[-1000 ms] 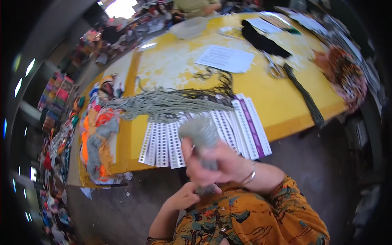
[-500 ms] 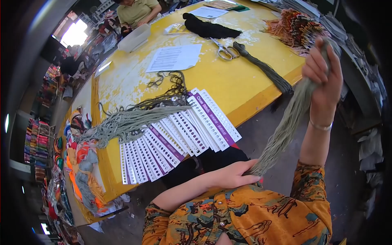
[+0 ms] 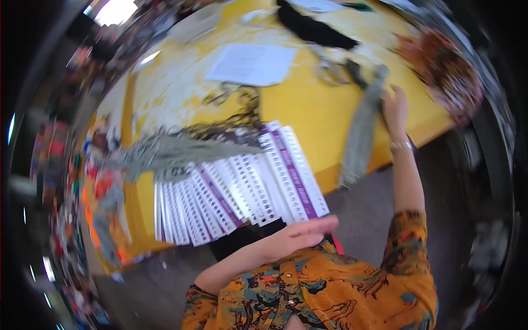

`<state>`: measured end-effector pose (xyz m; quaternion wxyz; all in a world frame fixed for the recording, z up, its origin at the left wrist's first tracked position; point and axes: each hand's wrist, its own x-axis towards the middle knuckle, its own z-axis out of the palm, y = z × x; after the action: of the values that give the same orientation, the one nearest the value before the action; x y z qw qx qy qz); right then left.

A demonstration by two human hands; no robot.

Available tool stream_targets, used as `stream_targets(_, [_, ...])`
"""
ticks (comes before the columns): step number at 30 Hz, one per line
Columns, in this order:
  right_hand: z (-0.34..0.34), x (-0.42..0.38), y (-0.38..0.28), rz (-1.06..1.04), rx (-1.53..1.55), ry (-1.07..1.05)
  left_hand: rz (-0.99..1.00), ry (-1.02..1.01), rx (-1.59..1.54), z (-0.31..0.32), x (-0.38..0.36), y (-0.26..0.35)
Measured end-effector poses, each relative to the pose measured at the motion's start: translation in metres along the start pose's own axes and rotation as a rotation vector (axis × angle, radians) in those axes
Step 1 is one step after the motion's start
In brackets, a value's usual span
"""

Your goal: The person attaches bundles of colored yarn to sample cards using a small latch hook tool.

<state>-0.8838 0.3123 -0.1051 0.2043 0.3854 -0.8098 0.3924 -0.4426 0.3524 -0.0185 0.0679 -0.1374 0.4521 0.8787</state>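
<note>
My right hand (image 3: 395, 113) grips the top of the grey thread bundle (image 3: 360, 137) — it lies lengthwise across the desk's (image 3: 308, 104) near edge — while my left hand (image 3: 300, 235), open and empty, hovers farther off.

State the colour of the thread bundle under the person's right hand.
Grey-green: the thread bundle lies on the yellow table at the right hand, seen in the head view.

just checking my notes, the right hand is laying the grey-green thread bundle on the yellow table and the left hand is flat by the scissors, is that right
Not quite. The right hand does lay the grey-green thread bundle on the yellow table, but the left hand is not by the scissors. In the head view it lies open near the person's body, just below the fanned punched cards.
</note>
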Motion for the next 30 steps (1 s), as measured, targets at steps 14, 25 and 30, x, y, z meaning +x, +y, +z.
stream_targets(14, [0.044,0.002,0.001,-0.288,-0.512,-0.507,0.464,0.814,0.109,-0.085,-0.179,0.004])
stream_targets(25, [0.04,0.007,0.004,-0.359,-0.549,-0.476,0.324,2.34,0.763,-0.317,-0.493,-0.006])
stream_targets(30, [0.03,0.0,-0.04,-0.328,-0.554,-0.358,0.429,2.224,-0.209,-0.343,-0.528,0.008])
